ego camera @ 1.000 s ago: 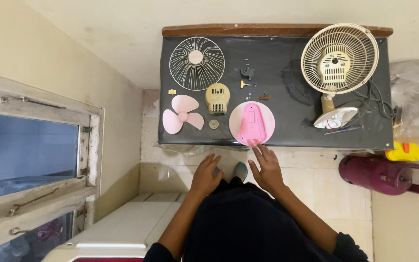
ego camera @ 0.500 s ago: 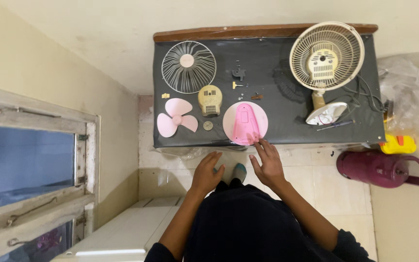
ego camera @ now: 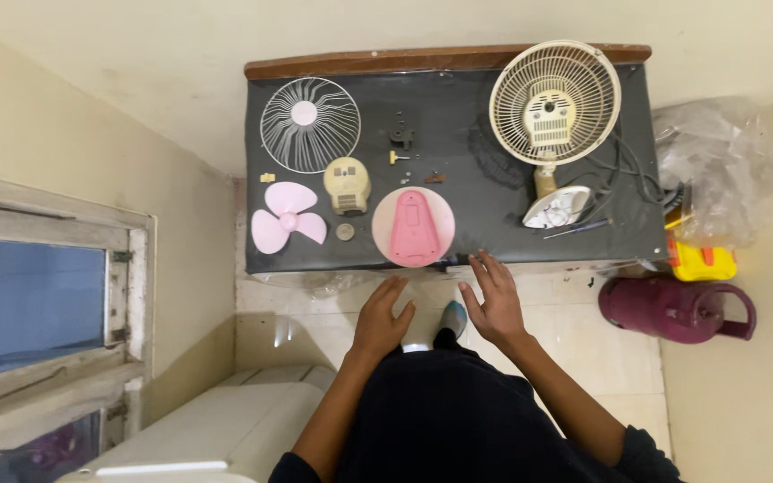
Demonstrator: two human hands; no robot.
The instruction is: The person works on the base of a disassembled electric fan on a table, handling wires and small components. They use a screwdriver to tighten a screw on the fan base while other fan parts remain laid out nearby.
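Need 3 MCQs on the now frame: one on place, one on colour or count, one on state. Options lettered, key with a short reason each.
1. Where does the pink propeller lie on the dark table?
A. Near its left end, in front of the loose wire grille
B. Under the standing fan
C. On the floor by the jug

2. How many blades does the propeller have?
A. Two
B. Three
C. Five

3. What are the two hands doing?
A. Both grip the pink base
B. Left hand and right hand are open and hold nothing
C. One holds a screwdriver

Key: 1 A, it sits left of the beige motor housing, in front of the grille. 2 B, three lobes show. 3 B, fingers are spread at the table's near edge, short of the round pink base.
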